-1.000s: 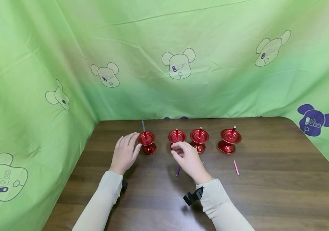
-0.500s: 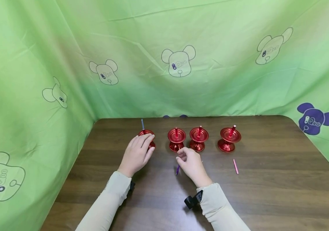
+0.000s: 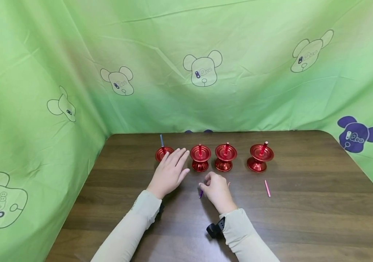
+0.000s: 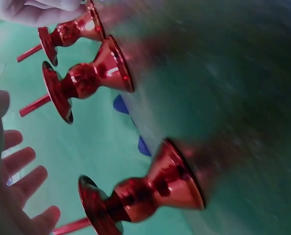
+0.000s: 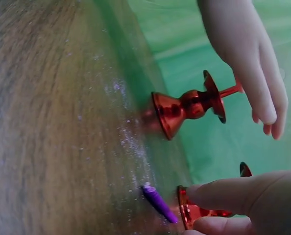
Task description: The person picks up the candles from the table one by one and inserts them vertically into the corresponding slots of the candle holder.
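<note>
My left hand (image 3: 169,171), fingers straight, hovers in front of the leftmost red candle holder (image 3: 158,155), which bears a thin blue candle (image 3: 161,141). Its fingertips reach toward the second red candle holder (image 3: 200,166). My right hand (image 3: 218,191) has its thumb and fingers bent a little, low over a purple candle (image 5: 158,203) lying on the table. In the right wrist view a gap shows between the fingertips and that candle. A small pale tip (image 3: 229,184) peeks out beside the right hand; the rest is hidden behind it.
Two more red holders, a third (image 3: 224,165) and a rightmost one (image 3: 257,165), stand in the row with bare red stems. A pink candle (image 3: 267,188) lies on the brown table (image 3: 317,203) at right. Green printed cloth (image 3: 245,102) hangs behind and at the sides.
My left hand has moved right, from beside the leftmost holder to in front of it and toward the second. My right hand has come back from the second holder, down to the purple candle.
</note>
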A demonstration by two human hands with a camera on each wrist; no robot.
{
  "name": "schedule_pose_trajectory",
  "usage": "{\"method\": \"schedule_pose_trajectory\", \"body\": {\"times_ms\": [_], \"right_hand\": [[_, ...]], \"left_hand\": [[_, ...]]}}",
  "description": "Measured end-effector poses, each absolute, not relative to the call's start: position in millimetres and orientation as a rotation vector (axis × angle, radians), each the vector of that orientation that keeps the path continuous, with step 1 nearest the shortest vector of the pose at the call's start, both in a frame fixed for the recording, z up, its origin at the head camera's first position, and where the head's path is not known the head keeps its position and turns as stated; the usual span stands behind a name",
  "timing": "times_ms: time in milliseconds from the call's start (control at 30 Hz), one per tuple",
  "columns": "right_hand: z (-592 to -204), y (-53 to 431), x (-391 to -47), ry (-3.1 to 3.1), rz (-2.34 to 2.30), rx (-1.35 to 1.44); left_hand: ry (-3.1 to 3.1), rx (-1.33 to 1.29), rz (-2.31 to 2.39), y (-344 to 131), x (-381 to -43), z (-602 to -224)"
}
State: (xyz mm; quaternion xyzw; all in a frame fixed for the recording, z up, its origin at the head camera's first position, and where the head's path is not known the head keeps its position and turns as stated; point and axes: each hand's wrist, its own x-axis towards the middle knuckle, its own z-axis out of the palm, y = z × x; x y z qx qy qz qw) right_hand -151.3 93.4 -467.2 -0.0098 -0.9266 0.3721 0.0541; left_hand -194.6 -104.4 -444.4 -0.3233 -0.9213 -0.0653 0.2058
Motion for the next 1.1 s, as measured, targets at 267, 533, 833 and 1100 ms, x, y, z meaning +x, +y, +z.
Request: {"method": "schedule_pose_trajectory", "body": {"times_ms": [267, 533, 833, 1100], "right_hand": [[-472, 91, -153, -2.847, 1.065, -0.036], [-470, 89, -154, -2.912, 0.983, -0.045], [-466, 90, -156, -2.982, 0.962, -0.041], [-464, 90, -159, -3.015, 0.940, -0.045]], "left_hand": [[-2.770, -0.862, -0.142, -91, -199, -439], [-2.879, -0.849, -0.101, -81, -207, -439], [-2.913, -0.864, -0.034, -72, -212, -441], [-2.915, -0.894, -0.060, -69, -212, -439]]}}
